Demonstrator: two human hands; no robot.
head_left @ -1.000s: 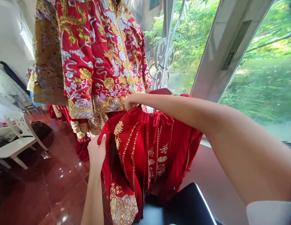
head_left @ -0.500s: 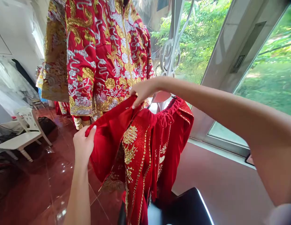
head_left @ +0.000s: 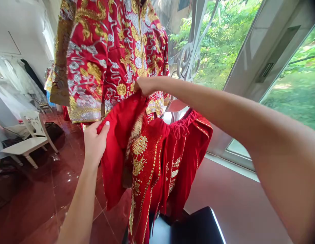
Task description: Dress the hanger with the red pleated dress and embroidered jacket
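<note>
A red skirt (head_left: 152, 159) with gold beadwork and a drawstring waist hangs in front of me, its far side draped by the window. My left hand (head_left: 95, 139) pinches the left end of its plain red waistband, thumb on top. My right hand (head_left: 144, 86) reaches across and grips the same band farther along, lifting it against the jacket behind; its fingertips are mostly hidden. Between both hands the red cloth (head_left: 119, 125) hangs down, with a strip of gold embroidery showing at its edge. Directly behind hangs a red jacket (head_left: 114, 51) embroidered in gold and silver.
A white chair (head_left: 37, 135) stands on the glossy red floor (head_left: 68, 193) at left, with white gowns (head_left: 15, 81) hanging beyond it. A black, shiny-edged object (head_left: 198, 225) lies below the skirt. Window frames (head_left: 259, 64) and a scrolled metal stand (head_left: 189, 57) are on the right.
My right hand has moved up and slightly left, raising the band. The left hand has shifted a little right and up. The cloth between them now hangs lower and straighter.
</note>
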